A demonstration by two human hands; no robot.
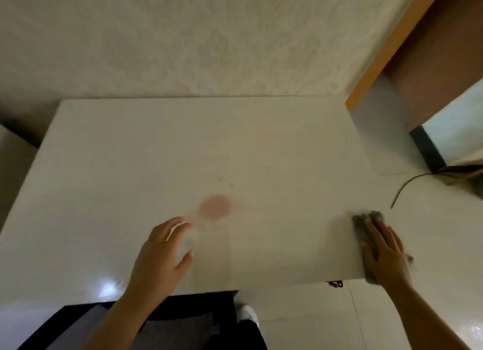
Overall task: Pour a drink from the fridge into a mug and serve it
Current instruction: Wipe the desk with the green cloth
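Note:
On the white table (pixel 130 166) there is a blurred, see-through cup-like shape with a round pink patch (pixel 214 207) at its far end. Its faint base lies between the fingertips and thumb of my left hand (pixel 159 255), which is curled with the fingers apart. The blur hides whether that hand touches it. My right hand (pixel 384 253) lies flat on a dark cloth (pixel 366 219) and presses it onto the table's near right corner. No fridge or bottle is in view.
A patterned wall stands behind the table. To the right are an orange-edged cabinet (pixel 386 48), a dark-framed box (pixel 428 150) and a thin dark cable (pixel 402 190) on the glossy white floor. My dark-clothed legs and a white shoe (pixel 248 315) are below the table's near edge.

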